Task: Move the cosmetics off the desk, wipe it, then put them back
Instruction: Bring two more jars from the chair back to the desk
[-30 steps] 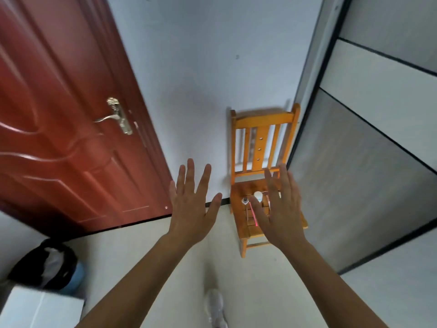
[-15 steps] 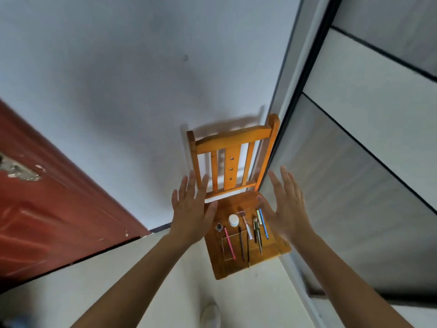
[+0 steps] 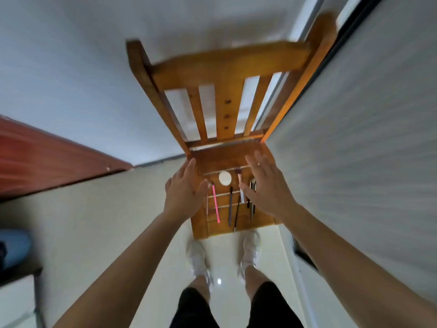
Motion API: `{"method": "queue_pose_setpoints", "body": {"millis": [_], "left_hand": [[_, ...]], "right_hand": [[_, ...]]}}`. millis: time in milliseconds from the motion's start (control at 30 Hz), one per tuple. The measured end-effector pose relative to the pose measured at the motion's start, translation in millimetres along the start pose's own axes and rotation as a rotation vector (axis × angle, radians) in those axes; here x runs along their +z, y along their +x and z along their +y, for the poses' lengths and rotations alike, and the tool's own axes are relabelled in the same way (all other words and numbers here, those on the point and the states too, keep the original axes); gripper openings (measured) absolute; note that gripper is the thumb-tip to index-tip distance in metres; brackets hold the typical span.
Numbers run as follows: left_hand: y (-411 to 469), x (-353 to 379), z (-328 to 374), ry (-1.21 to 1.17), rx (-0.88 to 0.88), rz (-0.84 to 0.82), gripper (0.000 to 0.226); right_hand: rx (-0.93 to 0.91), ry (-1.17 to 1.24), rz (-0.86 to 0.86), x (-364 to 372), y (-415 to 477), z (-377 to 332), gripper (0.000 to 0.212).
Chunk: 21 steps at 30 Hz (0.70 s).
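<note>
Currently, cosmetics [image 3: 230,205] (white jar [image 3: 224,178], pink pencil [image 3: 215,202]) are laid on the wooden chair seat [image 3: 224,155]. The left hand [image 3: 184,197] and right hand [image 3: 267,188] are held over it, fingers [image 3: 254,162] spread, nothing gripped. Risk: the pink pencil may be rolled off by a careless brush.

Wood chair [image 3: 227,65] by white wall [image 3: 71,67], red door [image 3: 47,162], pale glossy floor [image 3: 106,221].

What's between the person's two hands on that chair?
Head view: a round white container, a pink pencil, dark pencils and a brush lie on the seat between the left hand and right hand.
</note>
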<state>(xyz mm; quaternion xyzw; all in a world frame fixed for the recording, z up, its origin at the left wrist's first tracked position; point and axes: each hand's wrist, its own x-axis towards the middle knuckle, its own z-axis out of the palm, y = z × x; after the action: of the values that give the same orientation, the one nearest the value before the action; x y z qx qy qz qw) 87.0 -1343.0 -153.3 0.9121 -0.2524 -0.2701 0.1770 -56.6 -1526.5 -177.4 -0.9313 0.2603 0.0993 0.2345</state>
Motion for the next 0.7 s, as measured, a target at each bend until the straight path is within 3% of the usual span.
{"method": "queue_pose_setpoints", "body": {"millis": [200, 367, 533, 700], "left_hand": [[47, 117, -55, -0.095, -0.173, -0.092, 0.058], [75, 188, -103, -0.15, -0.163, -0.053, 0.051], [100, 221, -129, -0.115, -0.115, 0.086, 0.047], [101, 211, -126, -0.158, -0.116, 0.241, 0.034]], "right_hand": [[-0.057, -0.013, -0.129, 114, 59, 34, 0.08], [-0.045, -0.003, -0.144, 201, 87, 47, 0.09], [-0.026, 0.049, -0.037, 241, 102, 53, 0.085], [0.048, 0.16, 0.11, 227, 102, 42, 0.071]]}}
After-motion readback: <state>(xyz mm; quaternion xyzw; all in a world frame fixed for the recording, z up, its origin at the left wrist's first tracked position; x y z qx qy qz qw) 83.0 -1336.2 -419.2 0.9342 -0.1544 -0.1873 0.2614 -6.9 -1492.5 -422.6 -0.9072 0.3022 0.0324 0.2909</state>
